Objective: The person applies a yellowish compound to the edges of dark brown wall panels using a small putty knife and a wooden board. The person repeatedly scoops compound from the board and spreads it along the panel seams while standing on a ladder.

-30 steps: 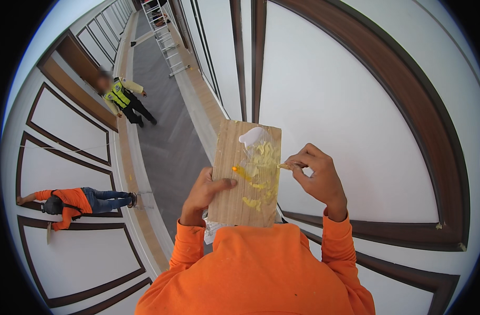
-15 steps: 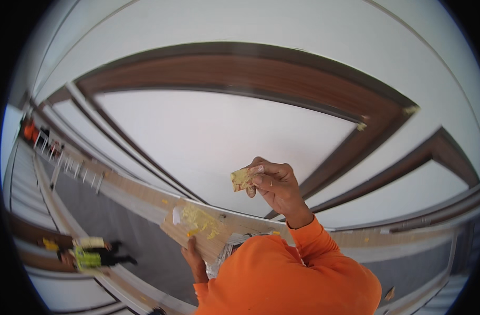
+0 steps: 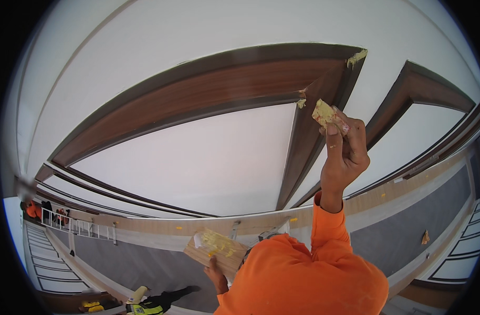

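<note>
My right hand (image 3: pixel 342 157) is raised, pinching a small flat spreading piece (image 3: pixel 324 112) smeared with pale yellow putty; its exact kind is hidden under the smears. Its edge is close to the corner of a dark brown wooden moulding frame (image 3: pixel 224 86) on the white wall. Yellow putty sits on the frame's outer corner (image 3: pixel 357 56), with another dab at the inner corner (image 3: pixel 301 102). Low on the left, my left hand (image 3: pixel 216 273) grips a light wooden board (image 3: pixel 198 256) by its edge. A mound of yellow putty (image 3: pixel 221 244) lies spread across the board.
A second brown frame (image 3: pixel 424 84) stands to the right on the wall. On the far left are a white ladder (image 3: pixel 82 227) and people in orange (image 3: pixel 32 210). A person in a yellow-green vest (image 3: pixel 148 308) is at the lower left. A brown scrap (image 3: pixel 425 237) lies on the grey floor.
My right hand has moved up and right with the smeared piece, toward the frame's corner. The view has turned, so the frame's corner appears farther left and higher. My left hand still holds the board.
</note>
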The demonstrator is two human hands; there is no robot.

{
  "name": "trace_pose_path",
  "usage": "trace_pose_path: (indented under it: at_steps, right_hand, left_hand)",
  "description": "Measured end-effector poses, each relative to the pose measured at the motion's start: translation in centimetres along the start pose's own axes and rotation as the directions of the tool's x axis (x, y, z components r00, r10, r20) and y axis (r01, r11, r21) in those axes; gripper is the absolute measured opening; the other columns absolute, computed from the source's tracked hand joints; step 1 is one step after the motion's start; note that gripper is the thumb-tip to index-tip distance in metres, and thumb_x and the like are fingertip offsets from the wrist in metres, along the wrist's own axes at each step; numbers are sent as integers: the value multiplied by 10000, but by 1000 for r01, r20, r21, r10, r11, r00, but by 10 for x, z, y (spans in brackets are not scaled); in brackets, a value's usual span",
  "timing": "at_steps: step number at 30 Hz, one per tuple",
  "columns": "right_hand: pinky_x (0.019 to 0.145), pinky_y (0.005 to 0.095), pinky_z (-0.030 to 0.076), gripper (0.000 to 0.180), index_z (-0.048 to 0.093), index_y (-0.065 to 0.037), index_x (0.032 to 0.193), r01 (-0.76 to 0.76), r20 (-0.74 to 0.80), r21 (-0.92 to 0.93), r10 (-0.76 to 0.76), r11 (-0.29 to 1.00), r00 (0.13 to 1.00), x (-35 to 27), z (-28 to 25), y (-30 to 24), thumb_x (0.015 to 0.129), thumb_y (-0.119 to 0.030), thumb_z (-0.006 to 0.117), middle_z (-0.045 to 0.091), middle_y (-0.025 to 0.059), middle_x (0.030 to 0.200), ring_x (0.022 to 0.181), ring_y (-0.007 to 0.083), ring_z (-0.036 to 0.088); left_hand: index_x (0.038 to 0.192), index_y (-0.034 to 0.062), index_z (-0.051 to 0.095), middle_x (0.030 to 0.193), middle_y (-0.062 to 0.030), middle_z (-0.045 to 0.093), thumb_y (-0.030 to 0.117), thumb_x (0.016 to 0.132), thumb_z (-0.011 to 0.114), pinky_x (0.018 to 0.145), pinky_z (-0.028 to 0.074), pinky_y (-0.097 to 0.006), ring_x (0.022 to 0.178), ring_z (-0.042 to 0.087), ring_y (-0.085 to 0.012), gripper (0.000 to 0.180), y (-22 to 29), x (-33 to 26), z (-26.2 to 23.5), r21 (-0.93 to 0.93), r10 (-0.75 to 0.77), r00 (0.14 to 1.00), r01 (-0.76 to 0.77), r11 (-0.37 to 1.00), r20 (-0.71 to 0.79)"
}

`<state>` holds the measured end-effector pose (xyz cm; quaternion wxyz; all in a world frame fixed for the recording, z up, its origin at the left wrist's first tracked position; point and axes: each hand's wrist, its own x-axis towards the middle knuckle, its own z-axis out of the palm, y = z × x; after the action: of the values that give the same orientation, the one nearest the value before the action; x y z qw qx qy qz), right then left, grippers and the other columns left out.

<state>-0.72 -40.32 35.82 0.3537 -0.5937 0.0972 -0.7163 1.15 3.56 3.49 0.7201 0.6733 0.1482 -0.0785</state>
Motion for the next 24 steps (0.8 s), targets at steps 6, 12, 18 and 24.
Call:
trace_pose_path:
  at_steps: [6, 12, 18, 24]
  right_hand:
    - [643, 245, 477, 301, 805, -18, 1187, 56, 86, -238, -36, 970, 996, 9, 2, 0, 891, 27, 780, 656, 57, 946, 769, 99, 625]
    - [630, 246, 490, 322, 807, -11, 1175, 132, 123, -234, -106, 963, 987, 17, 5, 7, 867, 67, 763, 645, 55, 933, 767, 103, 639]
    - [608, 249, 499, 343, 812, -16, 1159, 217, 174, -246, -177, 945, 969, 22, 5, 13, 835, 90, 767, 639, 54, 932, 755, 102, 645]
    - [605, 241, 493, 356, 825, -19, 1116, 307, 208, -292, -253, 906, 945, 26, -4, 23, 800, 110, 726, 620, 49, 908, 733, 100, 630]
  left_hand:
    - [1129, -142, 670, 989, -131, 707, 233, 960, 679, 768, 509, -362, 837, 641, -193, 411, -10, 2, -1, 94, 27, 1000, -27, 995, -4]
    - [1132, -136, 668, 989, -124, 710, 253, 953, 694, 758, 511, -361, 833, 650, -196, 429, -13, 3, -1, 55, -4, 1000, 6, 998, -29]
    - [1129, -138, 668, 988, -131, 713, 270, 947, 704, 758, 519, -369, 830, 656, -199, 448, -18, 5, -4, 15, 9, 1000, -8, 1000, -23]
    - [1124, -150, 660, 997, -146, 707, 288, 951, 696, 755, 525, -374, 831, 655, -212, 473, -1, -3, 9, 53, -21, 999, 22, 998, -25]
